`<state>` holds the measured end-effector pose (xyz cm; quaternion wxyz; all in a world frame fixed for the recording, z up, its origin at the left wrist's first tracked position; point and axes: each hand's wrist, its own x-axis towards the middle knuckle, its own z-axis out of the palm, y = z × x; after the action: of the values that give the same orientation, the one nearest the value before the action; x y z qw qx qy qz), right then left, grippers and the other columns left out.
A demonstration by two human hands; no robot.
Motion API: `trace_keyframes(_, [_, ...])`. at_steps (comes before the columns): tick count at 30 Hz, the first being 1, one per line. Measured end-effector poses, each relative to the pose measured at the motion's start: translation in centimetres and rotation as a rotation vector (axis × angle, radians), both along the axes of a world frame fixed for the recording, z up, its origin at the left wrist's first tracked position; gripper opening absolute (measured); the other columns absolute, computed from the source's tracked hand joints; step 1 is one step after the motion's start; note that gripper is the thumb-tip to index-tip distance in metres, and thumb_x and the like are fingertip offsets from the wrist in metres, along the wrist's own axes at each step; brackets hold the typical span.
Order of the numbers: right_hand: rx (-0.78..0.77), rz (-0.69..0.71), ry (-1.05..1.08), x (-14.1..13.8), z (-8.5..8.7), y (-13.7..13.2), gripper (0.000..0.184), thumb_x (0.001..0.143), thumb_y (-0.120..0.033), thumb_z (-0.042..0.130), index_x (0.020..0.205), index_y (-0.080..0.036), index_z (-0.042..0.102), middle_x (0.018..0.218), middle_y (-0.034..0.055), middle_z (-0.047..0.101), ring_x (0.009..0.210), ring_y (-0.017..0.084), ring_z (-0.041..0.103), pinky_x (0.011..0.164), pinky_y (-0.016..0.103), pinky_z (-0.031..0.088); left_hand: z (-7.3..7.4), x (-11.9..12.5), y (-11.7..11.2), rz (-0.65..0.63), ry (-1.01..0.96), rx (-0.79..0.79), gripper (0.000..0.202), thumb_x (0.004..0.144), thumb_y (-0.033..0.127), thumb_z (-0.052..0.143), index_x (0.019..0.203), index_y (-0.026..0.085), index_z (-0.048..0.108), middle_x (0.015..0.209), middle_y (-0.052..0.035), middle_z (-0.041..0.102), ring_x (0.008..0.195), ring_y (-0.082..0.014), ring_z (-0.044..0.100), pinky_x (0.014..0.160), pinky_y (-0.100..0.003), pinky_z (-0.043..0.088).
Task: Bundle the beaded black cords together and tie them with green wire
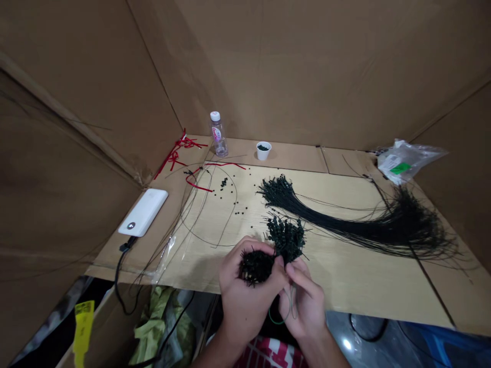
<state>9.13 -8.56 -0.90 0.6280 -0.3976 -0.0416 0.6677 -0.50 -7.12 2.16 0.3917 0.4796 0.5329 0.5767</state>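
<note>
My left hand is curled closed around a bristly bunch of black cords, probably cupped that way to keep the knobbly ends together. My right hand is pinched narrow beside it, its fingers on thin strands, though I can't tell exactly which ones from this view. A second knobbly bunch sits at twelve o'clock, touching the first, and a thin green loop hangs at six.

Farther out at two o'clock, a long sheaf of black cords lies in one sweep, likely laid out that way to limit tangling. Loose black beads and a red cord lie at eleven. Beyond them stand a clear plastic bottle and, nearer twelve, a white paper cup of dark pieces, which are perhaps kept there so they can't roll.

A white power bank sits at ten on the pale board worktop. A plastic bag lies at one, against cardboard walls.
</note>
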Motion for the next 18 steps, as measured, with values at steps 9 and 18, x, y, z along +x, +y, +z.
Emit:
trace_keyframes(9, [-0.042, 0.018, 0.118, 0.2, 0.2, 0.3, 0.035, 0.046, -0.023, 0.104, 0.065, -0.022, 0.075, 0.066, -0.0027, 0.072, 0.052, 0.009, 0.056, 0.04, 0.013, 0.046, -0.1, 0.8, -0.1, 0.043, -0.169, -0.083, 0.014, 0.078, 0.011, 0.071, 0.084, 0.023, 0.065, 0.082, 0.0022, 0.073, 0.078, -0.0156, 0.072, 0.077, -0.027, 0.061])
trace_keyframes(18, [0.027, 0.023, -0.018, 0.1, -0.9, 0.0, 0.025, 0.061, -0.026, 0.094, 0.07, -0.022, 0.071, 0.081, 0.0025, 0.077, 0.059, 0.014, 0.06, 0.044, 0.019, 0.046, 0.3, 0.2, 0.5, -0.03, -0.251, -0.281, 0.009, 0.076, 0.024, 0.08, 0.081, 0.019, 0.073, 0.084, -0.0011, 0.075, 0.082, -0.0181, 0.072, 0.078, -0.027, 0.061])
